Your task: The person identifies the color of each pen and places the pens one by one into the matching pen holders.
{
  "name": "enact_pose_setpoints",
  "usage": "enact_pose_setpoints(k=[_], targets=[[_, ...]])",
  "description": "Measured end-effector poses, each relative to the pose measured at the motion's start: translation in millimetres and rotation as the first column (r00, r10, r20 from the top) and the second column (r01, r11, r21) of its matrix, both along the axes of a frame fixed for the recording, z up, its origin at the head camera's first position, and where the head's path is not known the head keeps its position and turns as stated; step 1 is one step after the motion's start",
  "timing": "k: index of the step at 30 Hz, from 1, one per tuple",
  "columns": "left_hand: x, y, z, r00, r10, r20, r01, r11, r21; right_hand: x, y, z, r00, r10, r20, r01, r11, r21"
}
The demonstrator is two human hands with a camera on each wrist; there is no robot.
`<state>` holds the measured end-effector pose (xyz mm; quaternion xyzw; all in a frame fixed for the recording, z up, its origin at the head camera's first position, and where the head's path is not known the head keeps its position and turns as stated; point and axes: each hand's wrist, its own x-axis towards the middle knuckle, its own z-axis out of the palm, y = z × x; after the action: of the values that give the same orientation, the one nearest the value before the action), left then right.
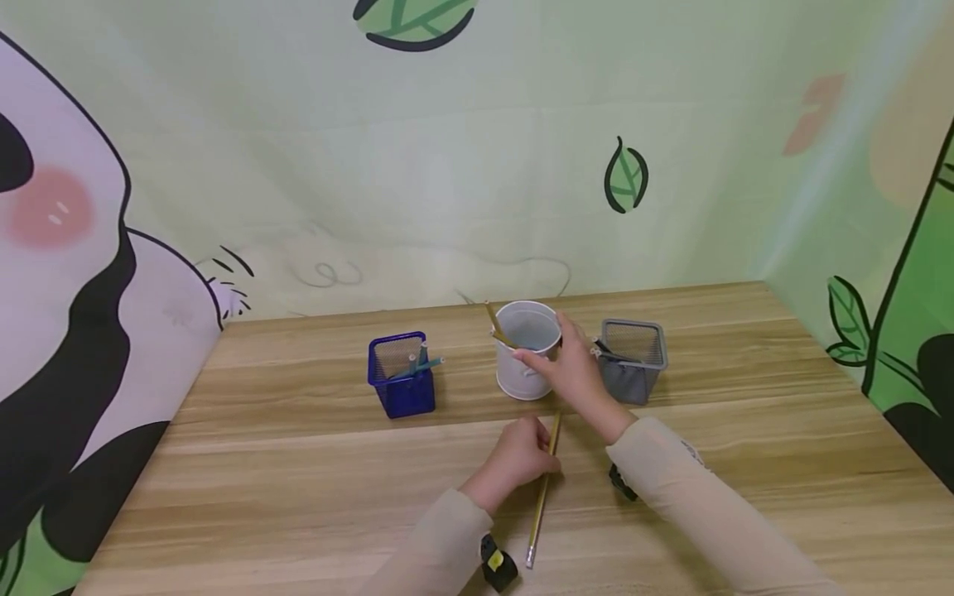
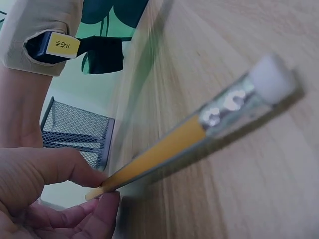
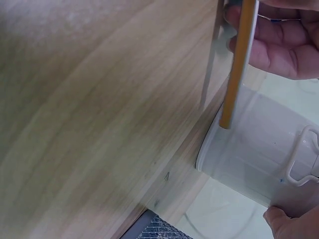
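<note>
In the head view my left hand (image 1: 516, 455) pinches a yellow pencil (image 1: 540, 511) between thumb and fingers, low over the table. Its white eraser (image 2: 271, 79) and silver ferrule point back toward me; the other end (image 3: 227, 117) is near the base of a white bucket (image 1: 514, 379). My right hand (image 1: 577, 374) grips the bucket's right side near the rim, thumb at the front and fingers at the far right edge. The bucket stands upright, with yellow-brown pencils (image 1: 501, 334) leaning out over its left rim. A small handle shows on its wall.
Left of the bucket stands a blue mesh pen holder (image 1: 407, 399) with several blue-green pencils (image 1: 419, 366). On the right, a grey mesh holder (image 1: 635, 384) contains dark pencils (image 1: 611, 354). The wooden table (image 1: 283, 463) meets a printed cloth backdrop (image 1: 447, 182) behind.
</note>
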<state>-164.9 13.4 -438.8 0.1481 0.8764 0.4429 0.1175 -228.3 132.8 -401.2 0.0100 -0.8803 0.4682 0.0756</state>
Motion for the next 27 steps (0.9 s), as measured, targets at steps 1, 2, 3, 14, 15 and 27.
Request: enact_pose_setpoints(k=[1,2,3,14,15,27], targets=[[0.3,0,0.9,1.000,0.001,0.004,-0.001,1.000,0.004,0.1,0,0.0,1.000,0.001,-0.001,-0.001,1.000,0.000],[0.7,0,1.7,1.000,0.001,0.004,-0.001,1.000,0.004,0.1,0,0.0,1.000,0.001,-0.002,-0.001,1.000,0.000],[1.1,-1,2.3,1.000,0.001,0.003,-0.001,1.000,0.002,0.2,0,0.0,1.000,0.002,-0.002,-0.002,1.000,0.000],[8.7,-8,7.7,0.998,-0.013,0.054,0.009,0.998,0.068,0.1,0,0.7,1.000,-0.006,-0.007,0.006,1.000,0.007],[9.3,-8,8.0,0.999,-0.013,0.052,0.009,0.997,0.073,0.0,0,1.0,1.000,-0.007,-0.007,0.007,1.000,0.008],[13.2,-11,12.9,0.998,-0.003,0.065,-0.002,0.997,0.072,0.2,-1,1.3,1.000,-0.012,-0.017,0.012,1.000,0.015]])
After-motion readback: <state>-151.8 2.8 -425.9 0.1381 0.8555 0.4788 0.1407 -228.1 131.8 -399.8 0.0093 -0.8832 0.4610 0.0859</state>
